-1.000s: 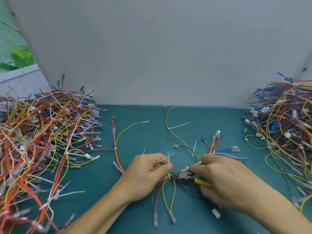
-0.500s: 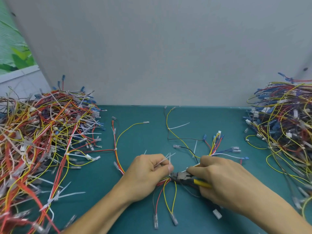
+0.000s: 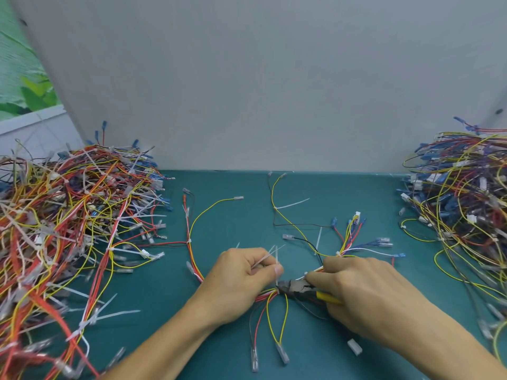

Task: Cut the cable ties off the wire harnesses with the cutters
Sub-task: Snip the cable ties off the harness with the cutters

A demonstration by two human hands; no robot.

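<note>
Little has shifted in the last second. The right hand (image 3: pixel 367 294) grips the yellow-handled steel cutters (image 3: pixel 295 287), nose pointing left at the white plastic cable tie (image 3: pixel 276 256), whose tail the left hand (image 3: pixel 241 278) pinches above the red-and-yellow wire harness (image 3: pixel 267 296) on the teal tabletop (image 3: pixel 233 223).

No lettering, numbers or brand marks I can read anywhere. Cutters (image 3: pixel 299 287): none legible on head or yellow grip. White connector (image 3: pixel 354 346): too small to tell. Grey back panel (image 3: pixel 247 91): blank.
</note>
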